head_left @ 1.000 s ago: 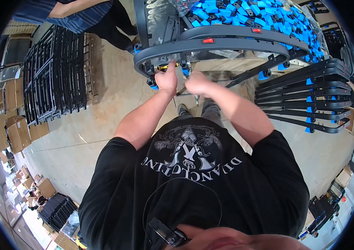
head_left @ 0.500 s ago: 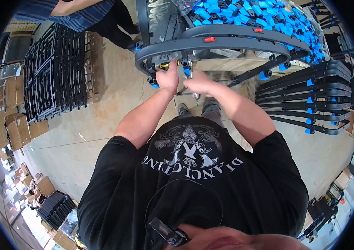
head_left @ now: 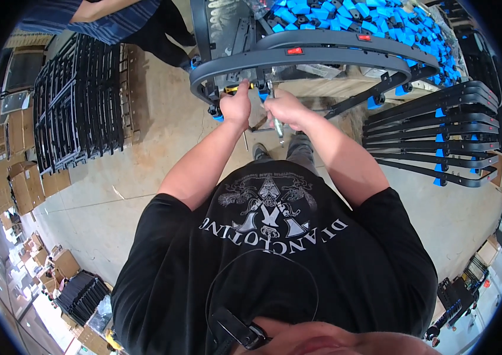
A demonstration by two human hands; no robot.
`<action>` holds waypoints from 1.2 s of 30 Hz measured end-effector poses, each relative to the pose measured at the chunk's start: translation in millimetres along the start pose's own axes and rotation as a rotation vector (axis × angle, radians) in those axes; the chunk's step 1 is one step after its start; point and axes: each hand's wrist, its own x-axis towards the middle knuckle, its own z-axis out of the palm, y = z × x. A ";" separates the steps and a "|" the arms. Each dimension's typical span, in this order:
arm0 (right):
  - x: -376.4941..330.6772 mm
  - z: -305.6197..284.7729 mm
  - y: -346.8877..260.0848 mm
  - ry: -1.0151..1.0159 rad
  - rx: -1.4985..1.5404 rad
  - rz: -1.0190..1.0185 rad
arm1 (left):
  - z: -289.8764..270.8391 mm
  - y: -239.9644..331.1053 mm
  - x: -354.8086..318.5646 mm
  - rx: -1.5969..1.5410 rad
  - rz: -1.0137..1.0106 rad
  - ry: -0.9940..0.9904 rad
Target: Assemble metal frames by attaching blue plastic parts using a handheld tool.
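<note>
My left hand [head_left: 235, 108] is closed around a yellow-and-black handled tool [head_left: 232, 90], under the near curve of a dark grey curved frame [head_left: 334, 61]. A thin rod [head_left: 245, 140] shows below that hand; what it belongs to is hidden. Close beside it, my right hand [head_left: 286, 110] grips a long silver tool [head_left: 278, 129]. Its upper end reaches up to a black bracket with a blue piece [head_left: 263, 93] under the frame; its lower end points toward my feet. The exact kind of either tool cannot be made out.
Blue and black plastic parts [head_left: 345, 15] are heaped on the worktable beyond the frame. Similar curved frames [head_left: 434, 142] are stacked at right. Black metal frames [head_left: 79, 100] stand at left beside cardboard boxes [head_left: 26, 186]. Another person in dark trousers [head_left: 159, 36] stands at far left.
The silver tool's lower end has swung slightly right and away from my left hand. Both hands have shifted only a little; each keeps its tool.
</note>
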 end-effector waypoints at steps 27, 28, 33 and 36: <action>8.2 68.5 54.8 -0.004 -0.438 -0.115 | -169.7 -22.2 -40.0 -0.141 -0.008 -0.034; 13.8 79.8 47.1 -0.010 -0.442 -0.113 | -167.2 -14.9 -35.3 -0.143 -0.011 -0.027; 40.3 121.5 37.8 0.095 -0.765 -0.271 | -161.2 14.2 -17.0 -0.308 -0.115 -0.097; 32.8 133.0 25.9 0.153 -0.908 -0.307 | -168.4 9.0 -8.7 -0.361 -0.169 -0.120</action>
